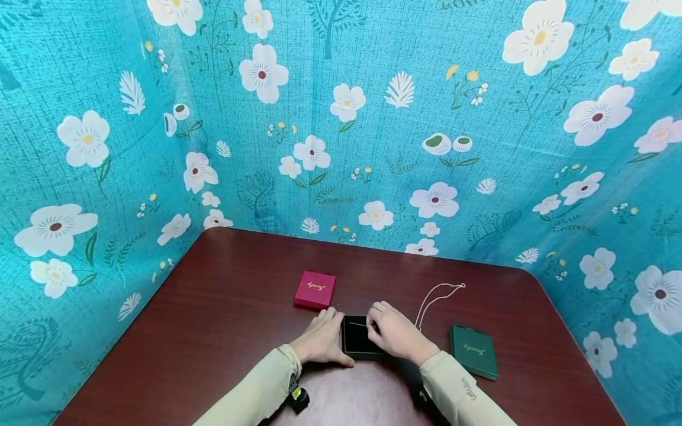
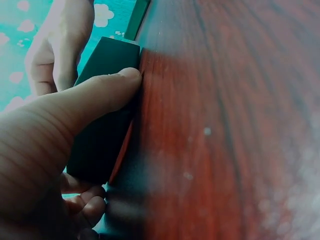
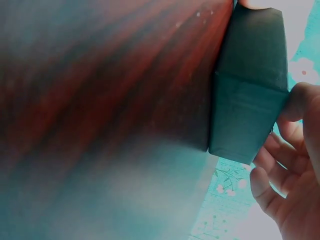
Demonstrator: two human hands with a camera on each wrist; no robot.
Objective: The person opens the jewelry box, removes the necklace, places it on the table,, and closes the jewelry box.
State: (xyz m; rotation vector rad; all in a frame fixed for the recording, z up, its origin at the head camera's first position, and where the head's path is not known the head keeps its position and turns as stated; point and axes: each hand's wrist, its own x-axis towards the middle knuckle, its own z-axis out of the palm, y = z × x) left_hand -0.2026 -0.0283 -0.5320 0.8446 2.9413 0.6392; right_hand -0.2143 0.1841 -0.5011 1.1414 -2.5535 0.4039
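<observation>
An open dark green jewelry box (image 1: 362,356) with a black inside sits on the table between the hands. My left hand (image 1: 319,340) holds its left end, thumb (image 2: 107,92) along the near side and fingers round the far corner. Over the right part of the box, my right hand (image 1: 396,334) has thumb and fingertips drawn together at the inside. A thin pale chain (image 1: 357,323) runs across the black inside to those fingertips, where the hand hides the rest. In the right wrist view, the fingers curl beside the box's end wall (image 3: 245,117).
A green lid marked with gold lettering (image 1: 474,352) lies right of the right hand. Behind the hands are a red jewelry box (image 1: 315,289) and a silvery necklace (image 1: 439,297) looped on the dark red table (image 1: 240,284). Flowered blue cloth (image 1: 341,148) hangs round the table.
</observation>
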